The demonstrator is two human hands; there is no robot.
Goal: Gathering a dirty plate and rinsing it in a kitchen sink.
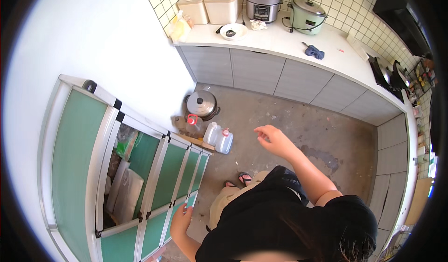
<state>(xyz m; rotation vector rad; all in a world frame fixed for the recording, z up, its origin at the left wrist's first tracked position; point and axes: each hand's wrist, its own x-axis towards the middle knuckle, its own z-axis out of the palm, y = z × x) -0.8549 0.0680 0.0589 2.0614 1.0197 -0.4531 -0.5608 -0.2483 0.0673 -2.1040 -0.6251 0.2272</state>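
Note:
My right hand [273, 139] hangs over the concrete floor with loosely bent fingers, the thumb apart and nothing visible in its grasp. Lower down, my left hand [180, 221] is beside the front of a green-panelled cabinet [169, 171] with a pale metal frame. Whether it touches the cabinet I cannot tell, and no held item shows in it. One compartment of the cabinet stands open, showing clear plastic packages [127, 192] and a green-and-clear plastic bag [126, 144].
Plastic jugs [224, 142] and a lidded metal pot [201, 104] stand on the floor by the wall. On the white counter [273, 41] are a pressure cooker [262, 6], a green rice cooker [308, 16], storage bins [224, 6], a white plate [238, 31] and a dark blue cloth [315, 52].

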